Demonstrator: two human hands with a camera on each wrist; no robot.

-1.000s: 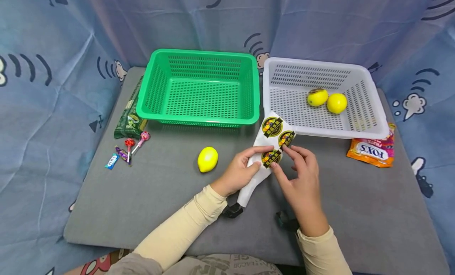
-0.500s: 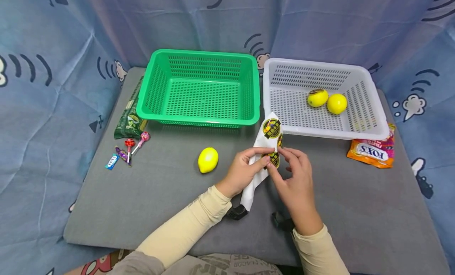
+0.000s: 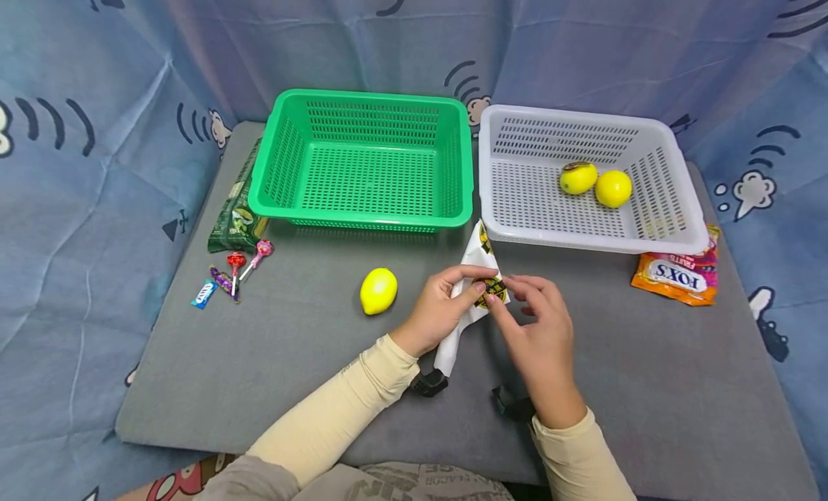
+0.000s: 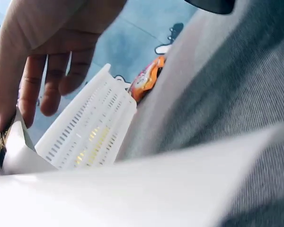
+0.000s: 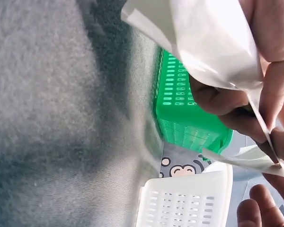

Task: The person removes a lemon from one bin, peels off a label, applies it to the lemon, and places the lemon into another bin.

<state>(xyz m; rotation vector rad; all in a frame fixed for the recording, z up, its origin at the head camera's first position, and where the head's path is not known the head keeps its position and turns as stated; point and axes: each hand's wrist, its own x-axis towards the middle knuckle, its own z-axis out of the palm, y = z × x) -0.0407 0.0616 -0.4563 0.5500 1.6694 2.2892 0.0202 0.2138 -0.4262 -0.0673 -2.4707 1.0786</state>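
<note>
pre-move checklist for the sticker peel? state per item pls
1. Sticker sheet held: ok, left hand grips it.
2. Right hand on a sticker: ok, fingertips pinch at its edge.
3. Sticker lifted off the backing: cannot tell, fingers hide the edge.
4. Loose lemon within reach: ok, on the grey mat just left of the left hand.
5. White basket has room: ok, only two lemons inside.
6. Green basket out of the way: ok, behind the hands, apart from them.
</note>
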